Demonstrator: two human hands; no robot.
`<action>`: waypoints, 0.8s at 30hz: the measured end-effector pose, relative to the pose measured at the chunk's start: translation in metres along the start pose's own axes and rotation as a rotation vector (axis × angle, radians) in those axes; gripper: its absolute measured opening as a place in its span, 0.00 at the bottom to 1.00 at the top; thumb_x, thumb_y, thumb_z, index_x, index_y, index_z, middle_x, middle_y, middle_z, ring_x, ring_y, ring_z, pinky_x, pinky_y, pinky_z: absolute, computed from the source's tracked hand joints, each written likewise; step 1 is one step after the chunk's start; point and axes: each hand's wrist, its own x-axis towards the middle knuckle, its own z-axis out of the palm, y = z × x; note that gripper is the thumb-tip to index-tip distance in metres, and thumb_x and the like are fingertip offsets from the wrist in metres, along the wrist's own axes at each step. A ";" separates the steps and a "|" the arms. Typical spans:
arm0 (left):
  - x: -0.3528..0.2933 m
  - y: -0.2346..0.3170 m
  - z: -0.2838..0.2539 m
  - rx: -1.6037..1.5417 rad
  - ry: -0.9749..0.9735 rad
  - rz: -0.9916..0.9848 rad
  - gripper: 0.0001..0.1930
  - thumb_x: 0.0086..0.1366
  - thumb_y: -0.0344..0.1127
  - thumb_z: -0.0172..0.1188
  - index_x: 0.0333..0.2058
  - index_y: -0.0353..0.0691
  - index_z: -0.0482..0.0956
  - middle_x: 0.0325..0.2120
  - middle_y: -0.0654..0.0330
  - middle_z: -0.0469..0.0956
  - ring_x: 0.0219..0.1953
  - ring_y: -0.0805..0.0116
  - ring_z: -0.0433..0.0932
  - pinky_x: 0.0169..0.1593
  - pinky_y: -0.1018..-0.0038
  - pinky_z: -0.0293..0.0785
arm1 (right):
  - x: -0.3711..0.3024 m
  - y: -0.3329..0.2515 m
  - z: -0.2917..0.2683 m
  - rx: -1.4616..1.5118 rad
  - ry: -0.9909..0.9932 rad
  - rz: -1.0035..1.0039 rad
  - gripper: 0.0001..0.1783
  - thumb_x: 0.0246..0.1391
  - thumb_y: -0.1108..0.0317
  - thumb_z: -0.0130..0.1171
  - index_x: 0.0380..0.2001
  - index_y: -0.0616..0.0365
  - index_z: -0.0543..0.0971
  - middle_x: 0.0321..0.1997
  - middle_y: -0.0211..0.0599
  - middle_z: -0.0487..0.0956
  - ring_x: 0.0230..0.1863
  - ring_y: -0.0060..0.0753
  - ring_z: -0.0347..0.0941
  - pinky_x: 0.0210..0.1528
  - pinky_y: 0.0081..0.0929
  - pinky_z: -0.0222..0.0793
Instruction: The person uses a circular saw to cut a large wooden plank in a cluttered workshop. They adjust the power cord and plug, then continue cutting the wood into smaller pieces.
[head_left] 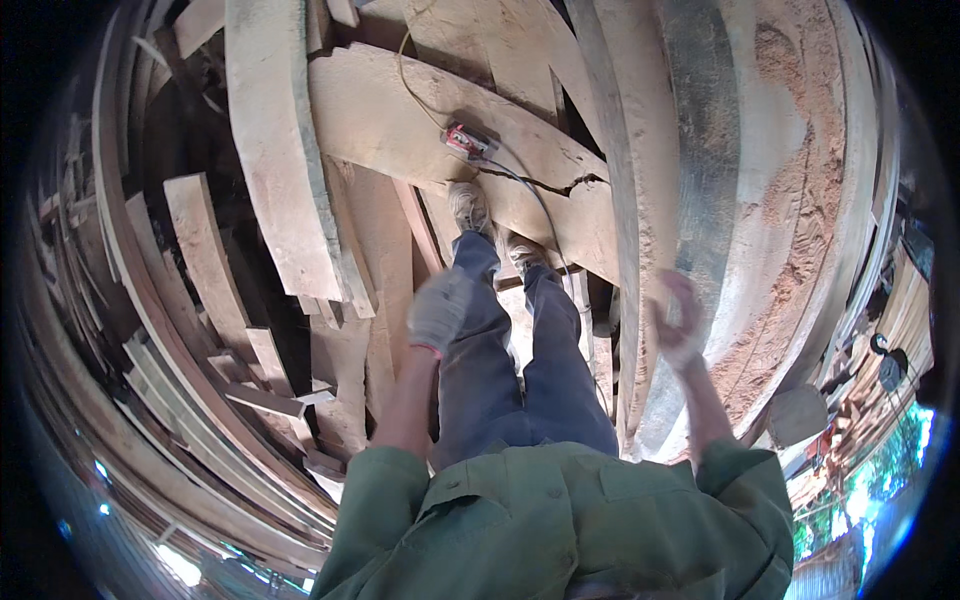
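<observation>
Hanging near the slab (752,255), right of frame, the blurred R hand (678,318) has fingers apparently spread, nothing visibly held; L hand (440,310), mid-frame, fingers can't tell. Slab's prob. v. heavy, stiff, slippery w/ sawdust (808,190); best held by edges.

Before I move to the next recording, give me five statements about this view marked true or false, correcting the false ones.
1. The left hand wears a glove. True.
2. The red device is in a hand. False: it lies on a cracked board, apart from both hands.
3. Sawdust lies on the broad slab at right. True.
4. The right hand looks sharp. False: it is blurred.
5. The shirt is green. True.
</observation>
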 end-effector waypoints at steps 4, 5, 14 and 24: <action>-0.008 -0.026 0.044 0.136 -0.257 0.011 0.20 0.65 0.47 0.60 0.50 0.42 0.80 0.48 0.50 0.80 0.56 0.52 0.76 0.61 0.62 0.69 | 0.080 -0.009 0.173 0.217 -0.245 0.100 0.15 0.58 0.68 0.63 0.47 0.59 0.78 0.47 0.45 0.79 0.49 0.43 0.78 0.52 0.33 0.74; -0.007 -0.033 0.047 0.212 -0.271 0.049 0.20 0.64 0.46 0.60 0.49 0.42 0.80 0.47 0.51 0.81 0.55 0.52 0.76 0.61 0.61 0.68 | 0.098 -0.002 0.212 0.186 -0.285 0.234 0.15 0.59 0.65 0.62 0.47 0.60 0.78 0.47 0.46 0.80 0.47 0.43 0.79 0.50 0.34 0.74; 0.018 -0.075 0.083 0.380 -0.105 0.156 0.21 0.62 0.44 0.61 0.49 0.39 0.78 0.48 0.52 0.79 0.57 0.50 0.72 0.64 0.54 0.61 | 0.164 0.126 0.433 -0.070 -0.342 0.386 0.33 0.51 0.54 0.67 0.54 0.60 0.69 0.52 0.56 0.76 0.55 0.56 0.74 0.58 0.47 0.69; 0.074 -0.080 0.052 -0.204 -0.022 -0.197 0.16 0.66 0.42 0.60 0.42 0.34 0.81 0.37 0.49 0.82 0.42 0.59 0.81 0.49 0.64 0.73 | 0.188 0.130 0.467 0.122 -0.290 0.242 0.33 0.57 0.58 0.64 0.62 0.51 0.63 0.43 0.55 0.81 0.40 0.63 0.79 0.42 0.51 0.76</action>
